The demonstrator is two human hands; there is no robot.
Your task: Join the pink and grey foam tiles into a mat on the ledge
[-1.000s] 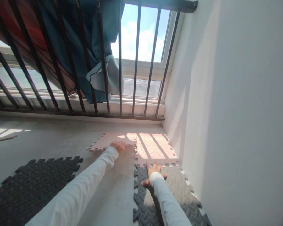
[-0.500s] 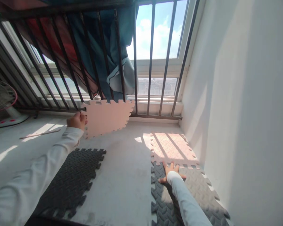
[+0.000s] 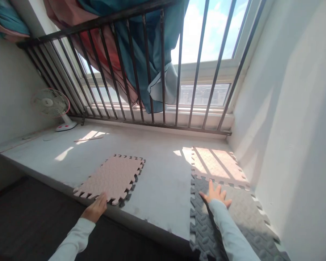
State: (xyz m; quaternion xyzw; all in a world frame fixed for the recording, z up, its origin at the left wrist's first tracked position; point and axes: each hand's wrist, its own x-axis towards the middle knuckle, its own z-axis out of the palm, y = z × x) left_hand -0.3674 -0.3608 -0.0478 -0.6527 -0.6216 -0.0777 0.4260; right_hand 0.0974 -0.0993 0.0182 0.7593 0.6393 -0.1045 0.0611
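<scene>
A pink foam mat tile point(image 3: 112, 177) with toothed edges lies over a dark grey foam tile point(image 3: 128, 197), whose teeth stick out along the right side. My left hand point(image 3: 96, 208) is closed at the pink tile's near edge, fingers together, partly hidden by the tile. My right hand point(image 3: 216, 195) presses flat with spread fingers on a grey foam tile point(image 3: 243, 210) by the right wall. Beyond it a second pink foam tile point(image 3: 216, 163) adjoins the grey one, striped by sunlight and shadow.
A dark metal railing point(image 3: 160, 127) runs along the window, with teal and red curtains point(image 3: 141, 69) behind it. At the left stand a white fan point(image 3: 66, 125) and a thin stick point(image 3: 88, 139). The white ledge point(image 3: 163, 203) drops off at its front edge. A white wall point(image 3: 293, 145) bounds the right.
My left hand has brought the pink tile from upright near the railing down onto the dark grey tile. My right hand stays on its grey tile. The view has swung left.
</scene>
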